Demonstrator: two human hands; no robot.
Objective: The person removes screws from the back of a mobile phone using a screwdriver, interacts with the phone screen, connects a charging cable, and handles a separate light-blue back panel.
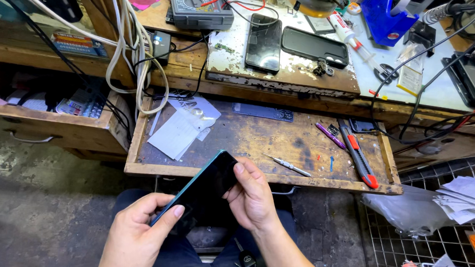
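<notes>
I hold a dark smartphone (206, 186) with a teal edge, tilted, over my lap. My left hand (135, 235) grips its lower end, thumb on the screen side. My right hand (254, 199) holds its upper right side, thumb resting on the glass. In front of me an open wooden drawer (256, 178) carries a small screwdriver (288, 165), a red utility knife (360, 159), a purple pen (331, 136) and white paper sheets (181, 129).
The workbench above holds a second black phone (264, 42), a black phone back cover (315, 46), a grey multimeter (197, 2) with red leads, a syringe tube (351, 40) and tangled cables. A wire basket (435, 248) with papers stands at right. Keys (246, 259) lie on my lap.
</notes>
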